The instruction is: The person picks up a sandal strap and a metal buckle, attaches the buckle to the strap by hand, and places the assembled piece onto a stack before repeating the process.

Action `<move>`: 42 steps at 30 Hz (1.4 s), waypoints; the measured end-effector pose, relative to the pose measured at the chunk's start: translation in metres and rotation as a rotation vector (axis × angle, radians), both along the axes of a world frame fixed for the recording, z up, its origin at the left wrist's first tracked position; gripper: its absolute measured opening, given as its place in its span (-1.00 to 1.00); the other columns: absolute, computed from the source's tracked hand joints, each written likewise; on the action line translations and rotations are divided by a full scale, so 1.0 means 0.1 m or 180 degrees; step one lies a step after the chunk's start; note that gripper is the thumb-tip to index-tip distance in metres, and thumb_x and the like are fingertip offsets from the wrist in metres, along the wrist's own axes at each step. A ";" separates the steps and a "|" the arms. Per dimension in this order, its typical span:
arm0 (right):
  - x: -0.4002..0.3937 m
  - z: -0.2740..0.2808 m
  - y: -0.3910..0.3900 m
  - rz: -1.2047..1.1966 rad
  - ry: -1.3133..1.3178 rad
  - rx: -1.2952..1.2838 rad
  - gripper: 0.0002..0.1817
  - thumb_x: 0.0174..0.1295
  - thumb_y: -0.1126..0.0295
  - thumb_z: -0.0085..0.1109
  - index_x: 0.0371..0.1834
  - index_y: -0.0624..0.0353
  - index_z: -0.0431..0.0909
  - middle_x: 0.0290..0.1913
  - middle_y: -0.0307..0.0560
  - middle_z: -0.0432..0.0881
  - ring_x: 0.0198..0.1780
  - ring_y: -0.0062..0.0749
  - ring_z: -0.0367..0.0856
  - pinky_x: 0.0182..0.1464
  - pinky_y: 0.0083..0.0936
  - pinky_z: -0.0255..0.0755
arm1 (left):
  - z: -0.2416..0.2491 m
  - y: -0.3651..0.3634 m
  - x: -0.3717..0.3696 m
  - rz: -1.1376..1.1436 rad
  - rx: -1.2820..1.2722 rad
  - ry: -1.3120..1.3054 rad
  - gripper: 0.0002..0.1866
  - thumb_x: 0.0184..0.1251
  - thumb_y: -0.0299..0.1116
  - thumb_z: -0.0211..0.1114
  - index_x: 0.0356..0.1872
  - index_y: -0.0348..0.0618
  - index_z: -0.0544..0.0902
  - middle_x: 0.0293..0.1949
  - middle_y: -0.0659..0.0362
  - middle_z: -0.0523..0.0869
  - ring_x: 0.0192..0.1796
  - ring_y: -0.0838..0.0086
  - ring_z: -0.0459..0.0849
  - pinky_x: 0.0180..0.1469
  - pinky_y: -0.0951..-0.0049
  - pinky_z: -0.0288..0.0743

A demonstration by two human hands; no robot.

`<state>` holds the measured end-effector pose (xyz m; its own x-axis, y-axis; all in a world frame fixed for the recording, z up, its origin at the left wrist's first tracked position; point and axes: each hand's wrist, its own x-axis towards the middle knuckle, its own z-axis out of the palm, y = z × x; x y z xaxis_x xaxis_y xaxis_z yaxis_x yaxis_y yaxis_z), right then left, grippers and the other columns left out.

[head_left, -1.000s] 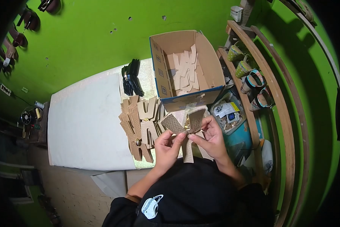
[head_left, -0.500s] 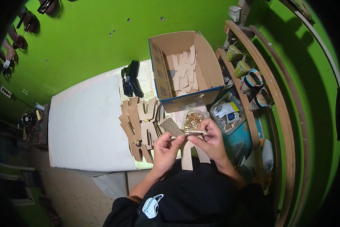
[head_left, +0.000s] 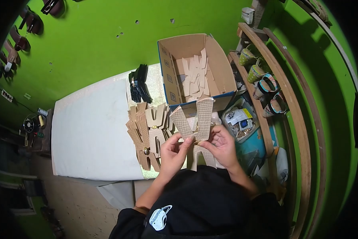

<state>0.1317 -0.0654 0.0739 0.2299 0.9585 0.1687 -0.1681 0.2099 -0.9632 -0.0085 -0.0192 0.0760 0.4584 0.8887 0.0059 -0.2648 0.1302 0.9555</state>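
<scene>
A beige crocodile-textured strap piece [head_left: 204, 115], cut in an X-like shape, is held upright in front of me. My left hand [head_left: 174, 154] pinches it near its narrow middle from the left. My right hand [head_left: 221, 147] grips the same middle from the right, its thumb and a finger pressed on it beside a small gold-coloured bit. Two arms of the piece point up and two hang down towards my black shirt. Just left of my hands lie stacked beige strap pieces [head_left: 157, 135] and brown ones [head_left: 137, 129], some with gold ornaments.
A cardboard box [head_left: 223, 73] holding beige pieces stands behind my hands. Black straps [head_left: 139, 85] lie on the white-covered table [head_left: 95, 131]. At right are a plastic tub [head_left: 242, 133] of small items and a wooden rack [head_left: 302, 147] with shoes.
The strap piece's upper arms have unfolded and now point up, spread apart. Both hands stay on its middle. The tray of gold ornaments is now mostly hidden behind the piece.
</scene>
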 end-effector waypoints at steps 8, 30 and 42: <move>0.01 -0.03 -0.03 0.0062 -0.0004 0.0104 -0.76 -0.03 0.67 0.13 -0.29 0.31 0.33 -0.35 -0.18 0.50 -0.27 -0.64 0.47 -0.20 -0.70 0.37 | 0.00 0.04 -0.08 -0.0113 0.0142 0.0139 -0.84 0.15 -0.53 0.12 -0.24 -0.34 0.50 -0.31 0.23 0.57 -0.27 0.70 0.49 -0.24 0.73 0.36; 0.04 0.13 -0.08 -0.0349 -0.2153 0.1883 -0.65 -0.28 0.67 0.26 -0.33 0.11 0.57 -0.36 -0.15 0.41 -0.38 -0.46 0.46 -0.38 -0.63 0.38 | 0.28 -0.19 -0.07 0.0200 0.0230 0.0055 -0.89 0.05 -0.61 0.19 -0.35 -0.32 0.55 -0.46 0.30 0.54 -0.46 0.82 0.41 -0.48 0.84 0.22; 0.01 0.10 -0.12 -0.0324 -0.2169 0.1865 -0.71 -0.24 0.64 0.27 -0.36 0.12 0.56 -0.36 -0.18 0.37 -0.39 -0.49 0.46 -0.36 -0.66 0.38 | 0.32 -0.22 -0.07 0.0136 0.0079 -0.0121 -0.90 0.05 -0.64 0.17 -0.36 -0.34 0.54 -0.48 0.30 0.52 -0.50 0.83 0.35 -0.49 0.84 0.18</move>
